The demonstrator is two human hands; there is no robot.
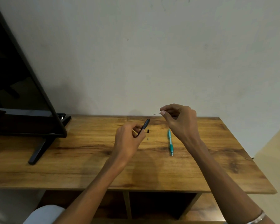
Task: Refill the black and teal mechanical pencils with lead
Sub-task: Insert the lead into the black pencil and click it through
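My left hand (128, 139) grips the black mechanical pencil (145, 125), whose upper end tilts up and to the right above the wooden table (87, 159). My right hand (179, 120) pinches a thin lead stick (155, 114) between thumb and forefinger; the lead points left, a little above and right of the pencil's end. The teal mechanical pencil (170, 142) lies on the table just below my right hand, tip towards me. A small black cap (148, 131) and a tiny pale eraser (148, 139) rest on the table beside my left hand.
A black monitor (19, 88) on a stand (37, 151) fills the left side of the table. A pale wall rises right behind the table. Open shelf compartments (162, 206) sit under the tabletop's front edge.
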